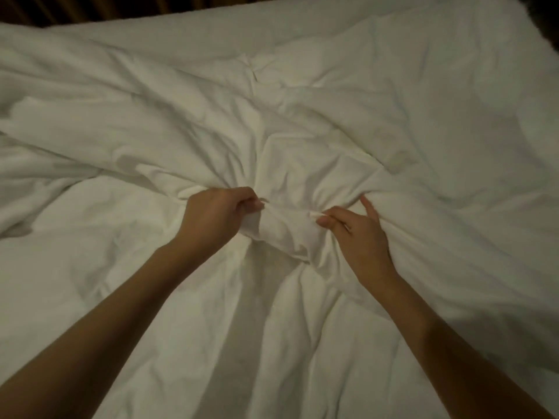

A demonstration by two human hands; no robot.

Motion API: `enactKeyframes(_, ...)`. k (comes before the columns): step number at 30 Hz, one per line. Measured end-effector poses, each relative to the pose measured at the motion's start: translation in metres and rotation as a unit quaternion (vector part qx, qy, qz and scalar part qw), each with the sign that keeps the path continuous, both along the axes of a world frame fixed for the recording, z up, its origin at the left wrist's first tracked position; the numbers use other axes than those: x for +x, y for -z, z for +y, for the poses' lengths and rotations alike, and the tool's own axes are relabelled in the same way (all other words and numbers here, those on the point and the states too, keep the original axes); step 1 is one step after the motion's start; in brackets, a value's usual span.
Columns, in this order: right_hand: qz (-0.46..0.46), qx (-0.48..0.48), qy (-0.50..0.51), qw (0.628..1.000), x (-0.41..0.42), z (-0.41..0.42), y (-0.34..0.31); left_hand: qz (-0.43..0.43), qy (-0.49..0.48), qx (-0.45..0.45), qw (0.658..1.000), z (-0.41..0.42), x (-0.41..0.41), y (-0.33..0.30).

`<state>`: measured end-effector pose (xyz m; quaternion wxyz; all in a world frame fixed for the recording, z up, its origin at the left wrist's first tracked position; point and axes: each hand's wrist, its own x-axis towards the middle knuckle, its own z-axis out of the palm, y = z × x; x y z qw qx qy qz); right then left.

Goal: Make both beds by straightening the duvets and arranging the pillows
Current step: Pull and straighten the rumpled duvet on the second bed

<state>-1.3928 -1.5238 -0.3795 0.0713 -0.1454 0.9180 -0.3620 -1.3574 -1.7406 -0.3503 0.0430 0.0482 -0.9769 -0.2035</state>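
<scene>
- The white duvet [302, 122] fills almost the whole view, rumpled, with creases running from all sides into a bunched knot near the middle of the bed.
- Its far edge lies along the top of the view, against a dark slatted wooden surface [90, 7]; a dark patch shows past the duvet at the upper right corner.
- To the left the cloth is heaped in thick folds; to the right it lies flatter, with broad smooth areas.
- The left hand [216, 217] has its fingers curled tight round a fistful of duvet at the left side of the knot.
- The right hand [355, 234] pinches a fold of the duvet between thumb and curled fingers, its forefinger stretched out along the cloth.
- The two hands are near each other, with a taut ridge of fabric between them; both bare forearms reach in from the bottom corners.
</scene>
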Motion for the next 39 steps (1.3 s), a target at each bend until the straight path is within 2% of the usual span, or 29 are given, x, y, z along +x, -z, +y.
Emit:
enactKeyframes(1,-0.024,0.000,-0.011,1.000,0.006,-0.001,-0.003,-0.045,-0.004,-0.005,0.999,-0.004,0.010,-0.010)
enactKeyframes(3,-0.074,-0.057,-0.067,0.993,0.017,-0.005,-0.009,-0.140,0.007,-0.020,0.990,-0.014,0.033,-0.031)
enactKeyframes(5,-0.127,-0.098,-0.128,0.979,0.031,-0.009,-0.014,-0.241,0.029,-0.009,0.970,-0.019,0.048,-0.047)
enactKeyframes(7,-0.124,-0.051,-0.151,0.979,0.047,-0.005,-0.003,-0.287,0.024,-0.002,0.958,-0.015,0.062,-0.038)
enactKeyframes(9,-0.066,0.006,-0.121,0.990,0.067,0.007,0.012,-0.222,-0.048,0.002,0.974,-0.004,0.076,-0.012)
enactKeyframes(11,0.038,0.014,-0.100,0.994,0.093,0.021,0.023,-0.052,-0.118,-0.041,0.991,0.014,0.100,0.017)
enactKeyframes(13,0.155,0.005,-0.071,0.985,0.121,0.032,0.026,0.103,-0.162,-0.092,0.977,0.033,0.128,0.034)
enactKeyframes(15,0.247,0.019,-0.074,0.966,0.145,0.041,0.032,0.171,-0.180,-0.090,0.965,0.051,0.153,0.043)
enactKeyframes(17,0.283,0.040,-0.105,0.953,0.157,0.048,0.045,0.159,-0.137,-0.033,0.977,0.065,0.173,0.056)
enactKeyframes(20,0.254,0.082,-0.138,0.954,0.158,0.056,0.059,0.095,-0.040,0.035,0.994,0.067,0.187,0.077)
enactKeyframes(24,0.233,0.114,-0.164,0.952,0.143,0.061,0.074,0.038,0.043,0.034,0.998,0.059,0.173,0.093)
enactKeyframes(27,0.213,0.122,-0.165,0.955,0.133,0.066,0.086,0.003,0.086,-0.007,0.996,0.058,0.165,0.103)
enactKeyframes(32,0.186,0.107,-0.159,0.964,0.137,0.063,0.086,0.045,0.064,-0.062,0.995,0.063,0.170,0.113)
enactKeyframes(39,0.094,0.036,-0.147,0.984,0.152,0.064,0.065,0.022,0.026,-0.059,0.998,0.070,0.186,0.086)
